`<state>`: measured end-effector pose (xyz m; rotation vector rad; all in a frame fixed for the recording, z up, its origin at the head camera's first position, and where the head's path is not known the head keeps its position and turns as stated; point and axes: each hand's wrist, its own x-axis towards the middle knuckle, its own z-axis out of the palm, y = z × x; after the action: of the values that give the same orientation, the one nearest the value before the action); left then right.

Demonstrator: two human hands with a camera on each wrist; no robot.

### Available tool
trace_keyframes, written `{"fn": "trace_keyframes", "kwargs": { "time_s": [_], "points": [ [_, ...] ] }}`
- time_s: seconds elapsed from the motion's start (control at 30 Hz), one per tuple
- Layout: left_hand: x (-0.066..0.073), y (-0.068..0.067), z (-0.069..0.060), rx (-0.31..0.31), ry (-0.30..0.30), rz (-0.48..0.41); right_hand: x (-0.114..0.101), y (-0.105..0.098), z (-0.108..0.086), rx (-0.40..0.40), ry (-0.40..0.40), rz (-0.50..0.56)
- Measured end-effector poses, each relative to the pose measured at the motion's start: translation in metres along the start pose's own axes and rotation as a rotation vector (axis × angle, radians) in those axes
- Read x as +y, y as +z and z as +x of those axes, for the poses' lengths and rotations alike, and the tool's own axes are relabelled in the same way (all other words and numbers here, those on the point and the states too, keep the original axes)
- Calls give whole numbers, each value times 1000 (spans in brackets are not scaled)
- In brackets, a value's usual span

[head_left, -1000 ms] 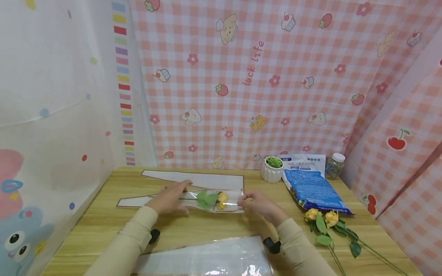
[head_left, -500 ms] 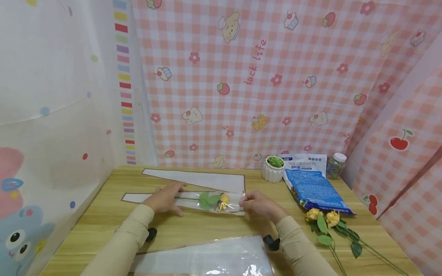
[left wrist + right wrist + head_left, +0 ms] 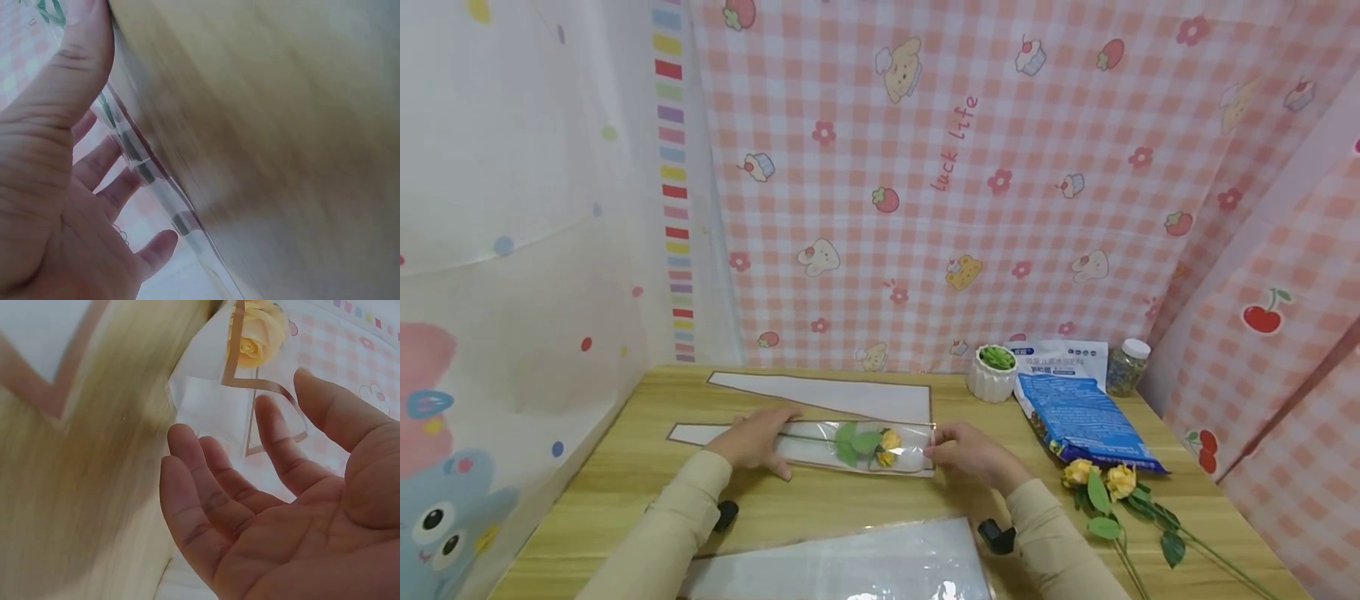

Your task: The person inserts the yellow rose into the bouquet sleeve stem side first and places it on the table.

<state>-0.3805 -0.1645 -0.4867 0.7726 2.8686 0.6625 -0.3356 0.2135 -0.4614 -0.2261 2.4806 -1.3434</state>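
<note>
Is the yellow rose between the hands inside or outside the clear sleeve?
Inside: the clear sleeve, glinting, covers the yellow rose.

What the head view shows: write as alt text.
On a table, a person's left hand rests on a clear sleeve with one yellow rose inside, right hand at its wide end. Two loose roses and a blue bag lie at right.

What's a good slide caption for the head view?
Left hand and right hand flank a yellow rose in a clear sleeve at a wood-grain table.
</note>
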Motion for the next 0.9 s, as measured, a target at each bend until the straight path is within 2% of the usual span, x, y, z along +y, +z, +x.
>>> {"fn": "trace_keyframes", "kwargs": {
  "time_s": [0.2,0.33,0.43,0.5,0.63,0.73,0.8,0.9],
  "points": [
    [4,-4,-3,1,-29,8,0,-8,-13,114,-36,-125],
    [13,-10,-11,-1,-13,26,3,-17,-28,119,-146,-181],
    [24,-16,-21,1,39,62,6,-24,-41,77,-239,-232],
    [31,-21,-30,-17,87,55,8,-28,-49,35,-276,-271],
    [46,-26,-49,-135,186,-47,11,-33,-63,-101,-293,-317],
    [56,-25,-65,-230,248,-85,16,-32,-73,-195,-315,-356],
    [61,-22,-77,-256,267,-58,20,-30,-78,-226,-339,-372],
    [63,-16,-92,-272,275,-6,23,-24,-85,-223,-344,-377]
  ]
}}
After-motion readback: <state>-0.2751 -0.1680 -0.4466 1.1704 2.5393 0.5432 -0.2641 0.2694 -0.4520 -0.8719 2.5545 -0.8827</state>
